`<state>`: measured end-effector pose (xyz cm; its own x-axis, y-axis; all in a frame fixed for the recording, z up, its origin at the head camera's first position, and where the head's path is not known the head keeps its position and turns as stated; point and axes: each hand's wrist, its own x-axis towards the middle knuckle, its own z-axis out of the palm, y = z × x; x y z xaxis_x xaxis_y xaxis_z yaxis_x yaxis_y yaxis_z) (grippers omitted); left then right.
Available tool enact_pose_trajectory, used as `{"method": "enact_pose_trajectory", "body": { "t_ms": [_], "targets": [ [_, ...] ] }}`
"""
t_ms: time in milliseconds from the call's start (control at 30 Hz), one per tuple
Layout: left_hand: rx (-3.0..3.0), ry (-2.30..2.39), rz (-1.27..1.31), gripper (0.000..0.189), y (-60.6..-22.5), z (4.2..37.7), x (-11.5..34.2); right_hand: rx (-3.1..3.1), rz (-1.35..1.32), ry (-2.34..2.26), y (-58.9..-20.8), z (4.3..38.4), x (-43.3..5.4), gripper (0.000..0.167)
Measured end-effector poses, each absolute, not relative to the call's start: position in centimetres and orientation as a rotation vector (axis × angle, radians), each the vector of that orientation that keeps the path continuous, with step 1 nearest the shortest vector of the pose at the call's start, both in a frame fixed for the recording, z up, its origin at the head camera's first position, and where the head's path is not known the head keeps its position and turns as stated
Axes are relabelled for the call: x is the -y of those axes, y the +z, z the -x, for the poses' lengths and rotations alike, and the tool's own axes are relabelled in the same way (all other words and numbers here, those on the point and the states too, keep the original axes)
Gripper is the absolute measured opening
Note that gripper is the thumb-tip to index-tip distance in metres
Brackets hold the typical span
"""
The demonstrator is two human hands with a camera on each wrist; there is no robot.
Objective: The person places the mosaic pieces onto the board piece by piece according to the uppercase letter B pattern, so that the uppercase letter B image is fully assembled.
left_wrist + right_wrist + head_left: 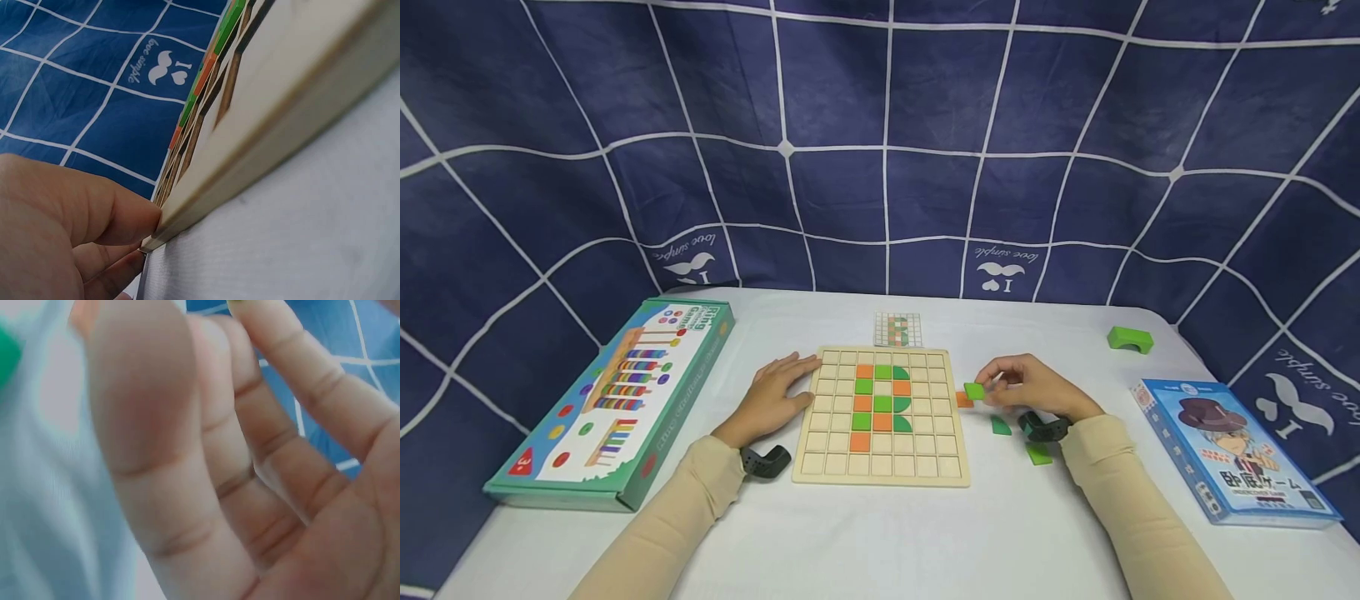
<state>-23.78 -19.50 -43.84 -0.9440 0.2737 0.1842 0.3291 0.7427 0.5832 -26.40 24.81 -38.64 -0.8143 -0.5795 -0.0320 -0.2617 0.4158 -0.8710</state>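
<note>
A wooden grid board (880,481) lies on the table, bearing orange and light green square tiles (860,442) and dark green quarter-round tiles (901,423). My left hand (769,402) rests against the board's left edge; in the left wrist view its thumb (128,219) touches the rim. Just right of the board, my right hand (1026,385) pinches a light green square tile (973,391) at the fingertips. An orange tile (964,400) shows partly below that one. In the right wrist view the fingers (150,437) fill most of the picture, and the held tile is nearly out of sight.
Near the right wrist lie a dark green quarter-round tile (1001,426) and a light green tile (1040,454). A small pattern card (898,329) sits behind the board. A ring game box (617,400) stands left, a blue game box (1236,454) right, a green arch block (1130,338) behind it.
</note>
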Motion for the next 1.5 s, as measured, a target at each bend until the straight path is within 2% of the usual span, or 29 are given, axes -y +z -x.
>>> {"method": "enact_pose_trajectory", "body": {
  "t_ms": [733,1033,1500],
  "targets": [
    [2.86,-0.975,0.48,0.057,-43.7,23.6,19.4,-2.219,0.52,-1.561,-38.7,24.0,-17.9,0.033],
    [2.851,-0.983,0.485,0.057,-43.8,23.7,19.5,-2.163,0.462,-1.609,-39.5,22.7,-15.6,0.028],
    [2.852,-0.986,0.487,0.057,-43.6,23.7,19.3,-2.193,0.558,-1.528,-40.4,21.7,-14.1,0.023]
  ]
}}
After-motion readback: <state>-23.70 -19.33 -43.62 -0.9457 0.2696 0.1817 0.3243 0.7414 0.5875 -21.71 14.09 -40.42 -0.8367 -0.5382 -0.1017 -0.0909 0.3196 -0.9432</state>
